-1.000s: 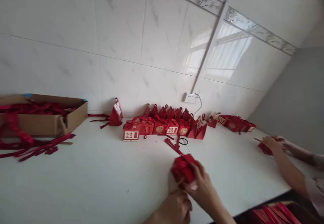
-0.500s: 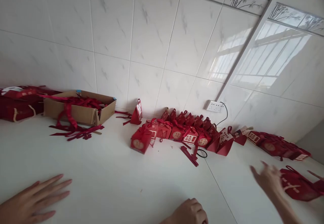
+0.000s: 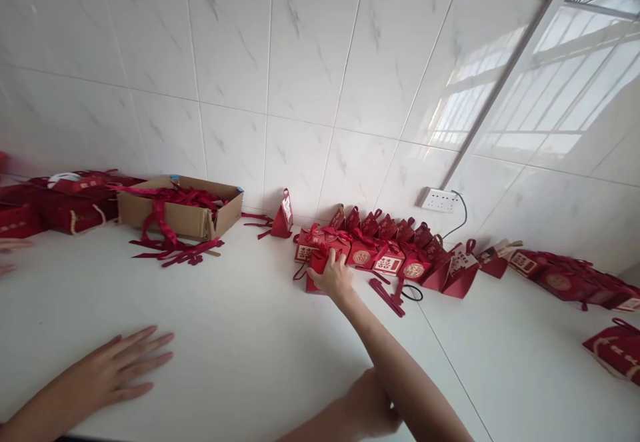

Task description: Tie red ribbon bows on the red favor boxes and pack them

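My right hand point(image 3: 336, 275) reaches in from the lower right, its fingers closed over a small red gift box point(image 3: 314, 283) at the front left of a cluster. Part of that box is hidden under the hand. Close behind it stand red gift boxes point(image 3: 363, 257) with ribbons and gold or white prints. My left hand point(image 3: 367, 399) rests curled into a fist near the bottom edge, partly covered by my right forearm. Whether anything is inside the fist cannot be seen. Dark red ribbon strips point(image 3: 387, 297) and a black ring point(image 3: 413, 293) lie right of the gripped box.
A co-worker's hand point(image 3: 117, 369) lies flat on the white table at left; another hand point(image 3: 6, 255) shows at the far left edge. A cardboard box point(image 3: 160, 219) holds red ribbons. A power strip point(image 3: 439, 200) hangs on the tiled wall. More red boxes point(image 3: 560, 282) line the right.
My right hand has swung left from the red bag at the right and taken hold of the gift box, which sits closer to the cluster. The view has shifted left.
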Available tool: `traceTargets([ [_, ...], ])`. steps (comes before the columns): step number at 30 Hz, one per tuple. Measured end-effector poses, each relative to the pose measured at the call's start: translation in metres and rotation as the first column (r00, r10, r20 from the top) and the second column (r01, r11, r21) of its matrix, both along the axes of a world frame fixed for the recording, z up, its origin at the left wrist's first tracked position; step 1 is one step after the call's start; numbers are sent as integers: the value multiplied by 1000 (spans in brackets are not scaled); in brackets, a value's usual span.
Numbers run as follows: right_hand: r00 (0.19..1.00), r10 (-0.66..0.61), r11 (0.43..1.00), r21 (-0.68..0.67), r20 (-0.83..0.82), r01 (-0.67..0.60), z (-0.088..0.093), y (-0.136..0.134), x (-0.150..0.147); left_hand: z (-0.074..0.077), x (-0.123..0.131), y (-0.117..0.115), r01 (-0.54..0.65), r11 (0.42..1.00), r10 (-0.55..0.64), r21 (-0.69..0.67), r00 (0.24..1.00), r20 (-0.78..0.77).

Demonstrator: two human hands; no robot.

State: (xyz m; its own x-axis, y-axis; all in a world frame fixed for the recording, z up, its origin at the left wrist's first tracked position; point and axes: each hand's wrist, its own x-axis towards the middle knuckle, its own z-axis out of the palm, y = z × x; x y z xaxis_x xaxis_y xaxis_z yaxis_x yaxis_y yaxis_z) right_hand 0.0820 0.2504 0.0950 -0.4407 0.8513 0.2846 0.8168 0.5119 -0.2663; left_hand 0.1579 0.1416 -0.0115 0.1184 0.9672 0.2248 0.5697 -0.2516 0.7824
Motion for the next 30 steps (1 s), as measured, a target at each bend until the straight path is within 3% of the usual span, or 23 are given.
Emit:
traceTargets([
  [4, 995, 100, 995, -27, 31, -99, -4, -14, 24, 9, 1, 1, 103, 995, -104, 16, 995, 5],
  [6, 980, 197, 979, -58, 39, -195, -8, -27, 57, 13, 2, -1, 164, 986, -164, 39, 986, 3],
  [9, 982, 181, 979, -103, 57, -175, -17, -44, 125, 14, 3, -3, 229, 970, -227, 83, 973, -33],
  [13, 997, -52, 993, -101, 52, 57, -26, -40, 232, 4, 7, 2, 296, 950, -283, 100, 951, -126],
  [15, 977, -198, 974, -98, 82, 206, -28, -29, 283, 1, 9, 6, 327, 940, -311, 98, 939, -144],
  [17, 931, -360, 919, -145, 70, 366, -26, -14, 326, 3, 9, 10, 339, 936, -324, 93, 935, -145],
  [20, 792, -610, 779, -162, 24, 606, -15, 16, 374, 12, 6, 11, 328, 943, -317, 62, 937, -147],
  [23, 714, -698, 715, -83, -50, 694, -1, 47, 402, 21, 3, 8, 320, 947, -312, 29, 938, -155],
  [26, 685, -719, 690, -9, -123, 723, 8, 69, 408, 26, 2, 6, 315, 949, -309, 14, 939, -153],
  [28, 713, -687, 717, 27, -144, 696, 10, 76, 399, 26, 1, 5, 311, 950, -307, 6, 941, -145],
  [30, 781, -609, 783, 53, -139, 620, 7, 76, 381, 25, -1, 6, 307, 952, -305, -2, 943, -132],
])
